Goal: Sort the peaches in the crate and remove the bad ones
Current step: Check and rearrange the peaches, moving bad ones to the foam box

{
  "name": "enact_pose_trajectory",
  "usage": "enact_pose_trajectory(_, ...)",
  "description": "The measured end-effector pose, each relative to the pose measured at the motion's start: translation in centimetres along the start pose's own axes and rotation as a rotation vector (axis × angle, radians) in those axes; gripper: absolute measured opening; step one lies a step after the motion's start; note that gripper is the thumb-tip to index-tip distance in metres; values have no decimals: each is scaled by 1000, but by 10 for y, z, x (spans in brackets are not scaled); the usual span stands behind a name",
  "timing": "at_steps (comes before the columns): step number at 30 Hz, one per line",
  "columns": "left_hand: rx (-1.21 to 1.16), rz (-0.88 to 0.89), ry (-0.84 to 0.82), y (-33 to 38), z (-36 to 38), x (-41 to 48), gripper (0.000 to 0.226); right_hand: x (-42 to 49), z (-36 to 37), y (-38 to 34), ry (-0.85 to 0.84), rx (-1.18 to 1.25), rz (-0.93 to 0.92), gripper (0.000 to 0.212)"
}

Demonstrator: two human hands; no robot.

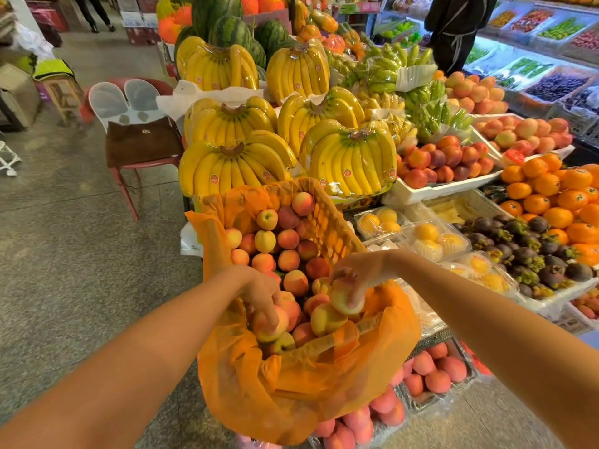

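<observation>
Left hand [262, 294] curled over reddish-yellow peach [270, 324] at near end of orange plastic mesh crate [327, 218] lined with orange film. Right hand [355, 270] pinching pale pink-green peach [345, 299], lifted just above pile. Risk: 2 fruits handled at once, hard squeeze bruises soft flesh; dropped peach damages neighbours.

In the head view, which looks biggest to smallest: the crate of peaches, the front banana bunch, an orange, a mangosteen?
1. crate
2. banana bunch
3. orange
4. mangosteen
The last two look close; the ranking is unsure.
</observation>
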State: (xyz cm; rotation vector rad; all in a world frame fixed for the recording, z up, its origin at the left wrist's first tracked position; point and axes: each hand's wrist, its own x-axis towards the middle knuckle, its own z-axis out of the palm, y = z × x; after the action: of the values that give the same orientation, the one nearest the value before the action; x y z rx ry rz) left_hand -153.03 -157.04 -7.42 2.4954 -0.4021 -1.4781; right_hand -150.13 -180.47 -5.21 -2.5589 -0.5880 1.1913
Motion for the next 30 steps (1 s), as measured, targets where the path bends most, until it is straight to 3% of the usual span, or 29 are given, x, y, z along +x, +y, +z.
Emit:
enact_pose_trajectory(5, 106, -38, -32, 4, 5, 2, 62, -2, -3, 2, -70, -245, 15, 69)
enact_pose_trajectory(10, 184, -43, 51, 6, 4, 1, 60, -3, -1, -1, -106, -382, 48, 74)
enact_pose_trajectory(17, 338, -126, -64, 15, 2, 0, 58, 13, 12, -3, -214, -581, 134, 70)
enact_pose_trajectory(21, 377, -154, -44, 18, -2, -4, 56, 22, 12, -5, -239, -570, 175, 64)
enact_pose_trajectory(30, 160, -67, -26, 5, -1, 15, 49, 28, 8, 3, -189, -387, 175, 46)
